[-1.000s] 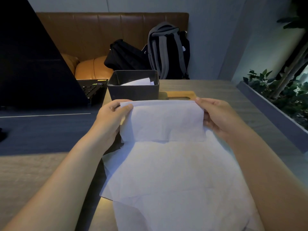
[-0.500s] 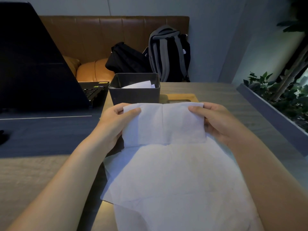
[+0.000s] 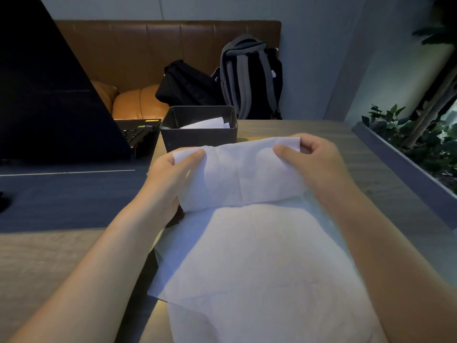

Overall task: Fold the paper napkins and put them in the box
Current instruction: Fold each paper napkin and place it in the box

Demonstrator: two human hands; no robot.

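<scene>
A folded white paper napkin (image 3: 238, 175) is held up between both hands just in front of the dark grey box (image 3: 197, 138). My left hand (image 3: 170, 177) pinches its upper left corner and my right hand (image 3: 319, 164) pinches its upper right corner, which sits higher. The napkin shows a vertical crease down its middle. Inside the box lies a folded napkin (image 3: 207, 123). Below my hands, a loose pile of unfolded napkins (image 3: 259, 268) covers the table in front of me.
An open dark laptop (image 3: 49, 95) stands at the left on a dark mat. Behind the wooden table (image 3: 358, 174) are a brown leather bench, a black bag (image 3: 188, 85) and a grey backpack (image 3: 249, 75). A planter with green leaves (image 3: 420, 144) runs along the right.
The napkin's top edge has tilted, with my right hand raised and bunching its corner. Both hands sit slightly closer together than a second ago.
</scene>
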